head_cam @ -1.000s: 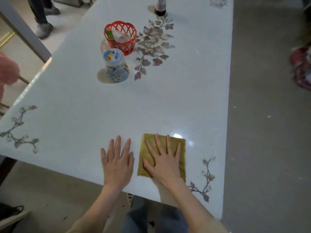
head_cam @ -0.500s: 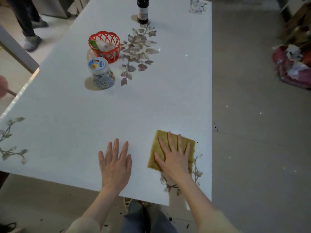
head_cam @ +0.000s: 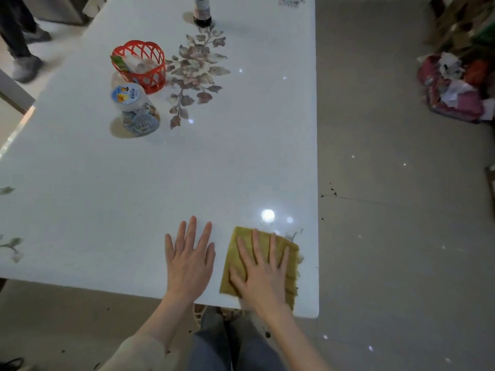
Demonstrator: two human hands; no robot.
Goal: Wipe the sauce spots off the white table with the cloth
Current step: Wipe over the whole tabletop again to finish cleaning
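Grey glossy tile floor (head_cam: 401,129) fills the R side of view, w/ small bright light glints (head_cam: 404,164) on it, a thin grout line (head_cam: 361,199) & a few dark specks (head_cam: 333,192) by that line's L end. Far R, a blurred heap of pink, red & white stuff (head_cam: 455,89) sits on the floor. Top-L, another person's dark trouser leg & grey shoe (head_cam: 26,66) stand on paler floor.

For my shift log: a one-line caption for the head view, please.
Right hand presses the yellow cloth flat at a corner of the white table; left hand rests flat beside it.
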